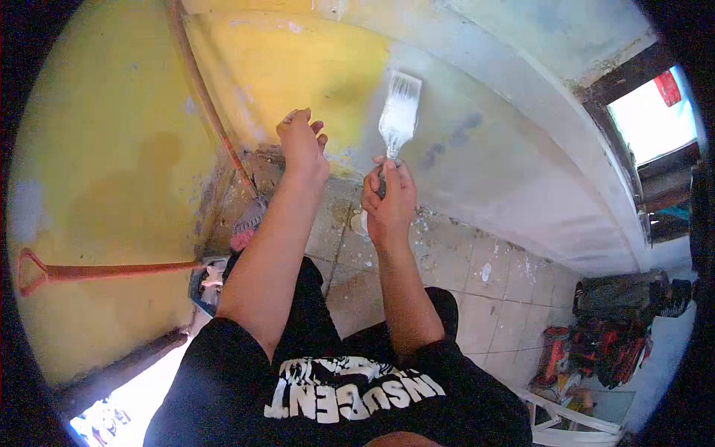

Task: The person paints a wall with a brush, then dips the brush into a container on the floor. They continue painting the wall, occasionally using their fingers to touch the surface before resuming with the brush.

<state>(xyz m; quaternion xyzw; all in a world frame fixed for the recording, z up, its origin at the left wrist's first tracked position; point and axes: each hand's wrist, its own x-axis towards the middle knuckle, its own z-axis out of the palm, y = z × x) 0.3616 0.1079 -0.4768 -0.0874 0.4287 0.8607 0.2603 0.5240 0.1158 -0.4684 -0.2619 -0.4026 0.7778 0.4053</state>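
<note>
My right hand (391, 197) grips a paintbrush (400, 112) by its handle, bristles pointing up toward the wall. White paint coats the bristles and ferrule. In this view the brush overlaps the wall (514, 160), near where yellow gives way to a pale whitish coat. To the left, my left hand (304, 141) is raised with nothing in it, its fingers loosely bent and apart. Behind it lies the yellow painted part of the wall (246, 63). A white round thing (360, 223) on the floor is partly hidden by my right hand.
A long wooden pole (205, 97) leans in the left corner, above a pink and grey mop head (246, 227). An orange-handled dustpan (119, 271) is at left. White paint spots mark the tiled floor (439, 249). Red equipment (555, 354) and a white chair (570, 428) stand lower right.
</note>
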